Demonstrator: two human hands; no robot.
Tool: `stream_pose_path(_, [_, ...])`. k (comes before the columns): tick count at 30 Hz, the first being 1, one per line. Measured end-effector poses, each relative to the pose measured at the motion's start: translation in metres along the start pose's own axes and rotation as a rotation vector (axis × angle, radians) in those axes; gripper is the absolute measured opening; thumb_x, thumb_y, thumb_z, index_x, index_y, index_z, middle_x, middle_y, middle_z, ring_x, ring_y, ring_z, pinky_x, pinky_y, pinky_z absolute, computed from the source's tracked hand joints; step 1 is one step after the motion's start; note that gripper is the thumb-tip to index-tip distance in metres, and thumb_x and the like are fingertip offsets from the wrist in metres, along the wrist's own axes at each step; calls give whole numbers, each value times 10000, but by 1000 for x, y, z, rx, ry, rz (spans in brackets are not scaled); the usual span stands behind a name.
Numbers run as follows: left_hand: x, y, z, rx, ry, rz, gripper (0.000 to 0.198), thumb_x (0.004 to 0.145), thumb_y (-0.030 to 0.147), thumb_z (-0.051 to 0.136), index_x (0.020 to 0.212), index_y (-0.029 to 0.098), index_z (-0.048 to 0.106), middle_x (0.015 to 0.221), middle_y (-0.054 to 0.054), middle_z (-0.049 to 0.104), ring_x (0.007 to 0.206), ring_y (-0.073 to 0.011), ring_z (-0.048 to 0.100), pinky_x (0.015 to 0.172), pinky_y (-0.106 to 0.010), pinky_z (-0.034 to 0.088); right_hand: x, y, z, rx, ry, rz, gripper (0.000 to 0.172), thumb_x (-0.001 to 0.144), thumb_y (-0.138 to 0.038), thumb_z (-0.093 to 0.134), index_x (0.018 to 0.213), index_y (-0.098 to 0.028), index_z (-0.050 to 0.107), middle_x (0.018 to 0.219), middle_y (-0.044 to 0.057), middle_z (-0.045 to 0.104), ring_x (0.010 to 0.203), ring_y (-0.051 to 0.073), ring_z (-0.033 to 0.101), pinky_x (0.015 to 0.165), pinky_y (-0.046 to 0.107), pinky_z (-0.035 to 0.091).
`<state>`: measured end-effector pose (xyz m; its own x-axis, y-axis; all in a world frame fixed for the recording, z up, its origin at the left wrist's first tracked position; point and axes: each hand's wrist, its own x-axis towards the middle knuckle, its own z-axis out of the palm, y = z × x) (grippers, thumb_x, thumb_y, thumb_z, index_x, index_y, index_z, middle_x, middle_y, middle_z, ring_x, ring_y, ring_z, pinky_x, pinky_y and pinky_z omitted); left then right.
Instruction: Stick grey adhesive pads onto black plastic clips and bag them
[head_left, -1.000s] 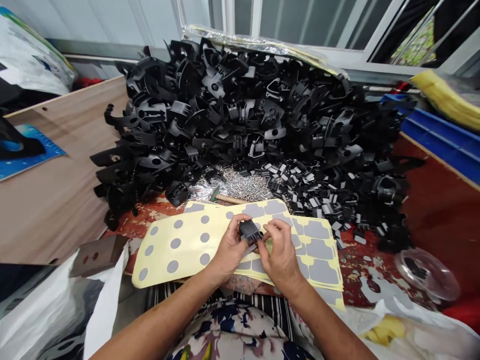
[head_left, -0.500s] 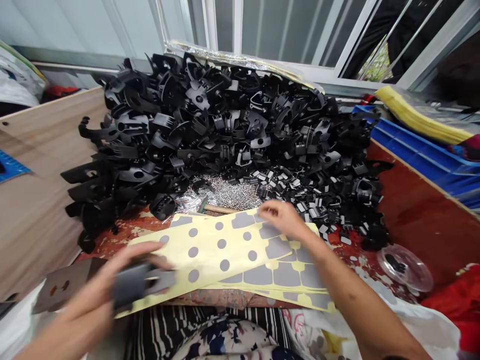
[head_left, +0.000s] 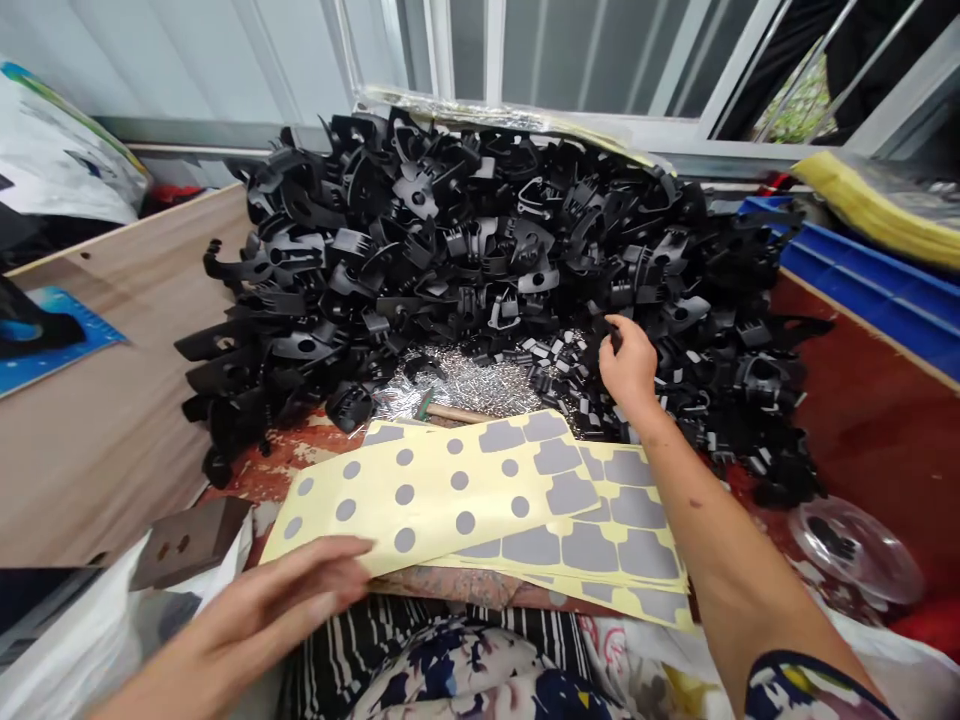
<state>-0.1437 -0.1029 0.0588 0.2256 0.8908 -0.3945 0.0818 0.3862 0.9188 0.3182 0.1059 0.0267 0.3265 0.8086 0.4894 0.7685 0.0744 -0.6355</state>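
daylight from window (head_left: 570,60) behind | soft shadows | left hand (head_left: 255,625) motion-blurred | edges warped

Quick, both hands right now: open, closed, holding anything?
Left hand: open, empty, fingertips at the edge of the yellow sticker sheet.
Right hand: fingers curled into the pile of black plastic parts; cannot tell whether it grips one.

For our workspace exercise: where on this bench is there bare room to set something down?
Bare: the wooden board between the blue sheet and the pile of black parts; the red tabletop between pile and blue crate. Crowded: centre, sticker sheets.
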Motion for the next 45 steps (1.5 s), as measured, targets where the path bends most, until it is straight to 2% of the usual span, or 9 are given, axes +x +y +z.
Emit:
stream_pose_path(5, [79, 7, 138, -288, -254, -81, 729, 802, 375, 874, 1459, 271, 575, 1239, -144, 726, 1182, -294, 683, 1050, -424, 523, -119, -44, -19, 752, -142, 297, 440, 803, -331, 746, 1191, -260, 550, 1048, 34, 683, 888, 219, 682, 656, 313, 602])
stream_pose_path(8, [111, 8, 210, -602, -198, 7, 707, 766, 309, 900, 1386, 255, 565, 1164, -93, 726, 1090, -228, 691, 979, -348, 541, -182, -54, -32, 793, -246, 333, 316, 861, -366, 747, 1115, -260, 592, 1000, 16, 712, 889, 204, 702, 729, 305, 596])
stream_pose_path(10, [127, 13, 232, -686, -130, 62, 545, 795, 256, 860, 1265, 235, 587, 1002, -48, 716, 883, -175, 690, 794, -270, 564, -203, -43, -47, 659, -281, 278, 189, 964, -374, 643, 1109, -254, 630, 967, 21, 731, 876, 205, 704, 774, 322, 575])
stream_pose_path(14, [155, 32, 232, -577, -116, 12, 368, 865, 121, 709, 1168, 261, 555, 873, -9, 633, 676, -136, 617, 623, -263, 572, -207, -5, -71, 152, -178, -28, 140, 1021, -264, 553, 1020, -237, 691, 960, 55, 749, 936, 249, 664, 847, 384, 504])
stream_pose_path(20, [193, 31, 234, -324, -302, -93, 503, 768, -30, 636, 1178, 240, 526, 918, -38, 615, 707, -182, 658, 556, -332, 634, -204, 8, -58, -148, -238, -361, 184, 962, -80, 612, 959, -232, 716, 1010, 28, 790, 958, 256, 598, 840, 409, 391])
stream_pose_path(24, [204, 16, 238, -315, -296, -95, 444, 779, 28, 690, 1152, 220, 541, 949, -51, 612, 696, -183, 667, 493, -280, 603, -208, -4, -62, -6, -263, -256, 212, 931, -44, 610, 887, -225, 711, 942, 23, 782, 914, 233, 594, 815, 389, 387])
stream_pose_path(30, [209, 13, 231, -356, -326, -70, 582, 736, 69, 780, 1237, 259, 554, 942, -29, 589, 663, -161, 631, 501, -279, 584, -216, -47, -112, 392, -689, -202, 329, 792, -9, 658, 995, -268, 683, 953, -20, 722, 971, 196, 634, 925, 348, 466])
stream_pose_path(36, [178, 16, 229, -497, -478, -81, 501, 814, 303, 834, 1263, 290, 612, 1058, -47, 624, 798, -164, 635, 616, -258, 569, -194, -24, -110, 357, -167, 41, 187, 908, -136, 637, 1043, -266, 650, 901, -5, 681, 861, 179, 657, 818, 304, 504])
stream_pose_path(45, [148, 7, 234, -723, -521, -161, 358, 946, 432, 674, 1251, 244, 655, 1172, -102, 645, 835, -222, 657, 649, -379, 609, -195, -11, -72, 492, -105, 178, 127, 903, -237, 698, 1023, -254, 661, 954, 23, 687, 911, 204, 666, 873, 353, 525])
